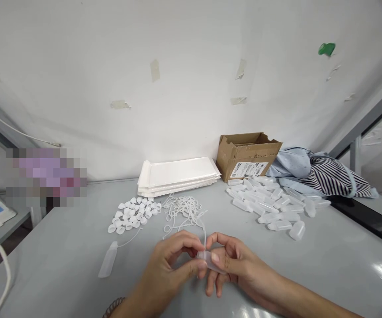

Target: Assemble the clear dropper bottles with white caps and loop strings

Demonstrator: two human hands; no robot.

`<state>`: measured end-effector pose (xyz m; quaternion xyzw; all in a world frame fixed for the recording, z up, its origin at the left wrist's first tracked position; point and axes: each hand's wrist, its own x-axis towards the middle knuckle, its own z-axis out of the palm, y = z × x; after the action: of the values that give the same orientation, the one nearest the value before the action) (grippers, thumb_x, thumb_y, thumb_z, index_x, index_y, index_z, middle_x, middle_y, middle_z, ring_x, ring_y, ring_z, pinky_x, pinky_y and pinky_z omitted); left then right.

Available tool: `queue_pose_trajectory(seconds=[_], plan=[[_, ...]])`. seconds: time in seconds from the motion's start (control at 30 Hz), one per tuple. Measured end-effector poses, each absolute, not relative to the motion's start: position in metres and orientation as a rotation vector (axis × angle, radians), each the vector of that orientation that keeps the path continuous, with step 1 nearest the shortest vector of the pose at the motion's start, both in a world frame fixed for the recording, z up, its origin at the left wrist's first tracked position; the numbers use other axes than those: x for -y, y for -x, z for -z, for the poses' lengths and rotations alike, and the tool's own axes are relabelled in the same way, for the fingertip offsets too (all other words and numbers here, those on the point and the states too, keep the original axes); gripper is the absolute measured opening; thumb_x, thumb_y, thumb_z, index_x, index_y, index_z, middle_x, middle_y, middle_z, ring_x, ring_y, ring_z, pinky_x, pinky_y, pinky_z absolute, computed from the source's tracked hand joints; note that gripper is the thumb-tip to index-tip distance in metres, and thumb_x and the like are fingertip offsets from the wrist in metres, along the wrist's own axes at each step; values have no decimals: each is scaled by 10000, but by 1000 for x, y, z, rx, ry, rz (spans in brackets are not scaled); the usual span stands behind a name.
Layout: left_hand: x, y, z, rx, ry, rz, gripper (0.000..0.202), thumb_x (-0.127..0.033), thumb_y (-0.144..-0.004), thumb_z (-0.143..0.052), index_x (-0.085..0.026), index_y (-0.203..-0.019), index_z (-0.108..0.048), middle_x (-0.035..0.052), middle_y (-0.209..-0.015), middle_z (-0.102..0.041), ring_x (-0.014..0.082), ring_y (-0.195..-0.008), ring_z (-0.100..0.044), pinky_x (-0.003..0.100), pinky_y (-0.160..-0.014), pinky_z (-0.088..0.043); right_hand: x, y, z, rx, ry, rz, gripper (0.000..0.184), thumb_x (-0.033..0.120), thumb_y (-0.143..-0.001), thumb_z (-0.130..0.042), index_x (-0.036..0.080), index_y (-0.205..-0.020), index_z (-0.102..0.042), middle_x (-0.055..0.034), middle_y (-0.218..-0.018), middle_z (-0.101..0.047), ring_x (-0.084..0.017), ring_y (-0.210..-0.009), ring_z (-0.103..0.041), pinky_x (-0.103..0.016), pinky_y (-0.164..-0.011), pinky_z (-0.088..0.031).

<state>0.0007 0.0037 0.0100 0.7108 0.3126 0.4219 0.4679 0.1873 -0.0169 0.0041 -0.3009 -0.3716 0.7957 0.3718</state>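
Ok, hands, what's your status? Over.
Left hand and right hand both pinch small clear bottle. White loop sticks up from it. Spare bottle lies apart, left, not blocking.

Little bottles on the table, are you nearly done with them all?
Not nearly. Done: only one bottle with a string lies at the left and looks finished. In hand: the left hand and right hand pinch a small clear bottle, with a white loop rising from it. Left: a big pile of bare bottles, a heap of white caps and a tangle of loops.
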Motion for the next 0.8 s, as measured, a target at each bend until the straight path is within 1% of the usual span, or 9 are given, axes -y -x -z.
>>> queue_pose_trajectory(seconds=[0.1, 0.17, 0.3, 0.4, 0.47, 0.53, 0.6, 0.7, 0.8], plan=[[-4, 0, -14, -698, -1569, -972, 101, -139, -787, -679, -198, -866, -702, 27, -805, -681, 156, -733, -651, 270, -655, -574, 16, -187, -5, 985, 719, -2075, 354, 383, -754, -743, 143, -909, -535, -63, -782, -697, -131, -614, -665, -210, -551, -446], [-3, 0, -16, -698, -1629, -978, 133, -117, -792, -668, -207, -884, -702, 22, -814, -697, 156, -741, -662, 268, -661, -575, 16, -187, -4, 984, 701, -2076, 340, 346, -742, -759, 141, -913, -549, -48, -760, -695, -125, -633, -656, -219, -588, -437], [-1, 0, -16, -708, -2011, -1105, 303, -26, -795, -621, -228, -1018, -659, 15, -899, -722, 147, -821, -670, 257, -761, -561, 15, -189, -2, 948, 748, -2023, 280, 279, -755, -755, 143, -932, -586, -15, -699, -686, -111, -659, -631, -238, -674, -414], [0, 0, -13, -649, -2215, -1179, 361, -21, -820, -588, -210, -1128, -606, 50, -999, -710, 159, -895, -660, 270, -803, -558, 16, -189, -4, 907, 742, -2023, 258, 259, -772, -741, 137, -957, -608, -17, -709, -682, -105, -668, -608, -252, -718, -410], [0, -1, -10, -648, -2293, -1167, 376, -44, -847, -573, -187, -1194, -576, 84, -1063, -688, 172, -943, -647, 279, -822, -557, 16, -189, -5, 892, 727, -2027, 249, 263, -788, -725, 129, -974, -627, -24, -733, -678, -98, -671, -589, -254, -737, -411], [1, -2, -7, -679, -2363, -1130, 384, -87, -878, -555, -159, -1255, -540, 119, -1118, -654, 193, -1001, -625, 295, -837, -556, 16, -189, -5, 881, 721, -2017, 240, 271, -806, -708, 127, -988, -646, -26, -765, -673, -89, -664, -574, -252, -747, -413], [3, -3, -6, -723, -2458, -1106, 391, -154, -906, -545, -132, -1294, -504, 146, -1133, -627, 216, -1030, -607, 324, -844, -555, 16, -189, -5, 865, 725, -2009, 234, 274, -814, -698, 132, -996, -657, -26, -780, -670, -93, -674, -579, -251, -744, -419], [5, -5, -3, -788, -2634, -1121, 467, -340, -915, -559, -114, -1311, -459, 168, -1119, -629, 254, -1013, -614, 376, -828, -559, 15, -189, -2, 834, 771, -1985, 211, 276, -813, -695, 131, -962, -663, -38, -784, -678, -120, -741, -611, -251, -750, -430], [7, -7, 1, -874, -2725, -1137, 563, -496, -889, -541, -114, -1292, -448, 168, -1075, -658, 281, -971, -639, 396, -778, -571, 16, -187, 0, 808, 823, -1965, 208, 299, -815, -690, 122, -921, -663, -52, -802, -688, -132, -771, -630, -248, -750, -442]])
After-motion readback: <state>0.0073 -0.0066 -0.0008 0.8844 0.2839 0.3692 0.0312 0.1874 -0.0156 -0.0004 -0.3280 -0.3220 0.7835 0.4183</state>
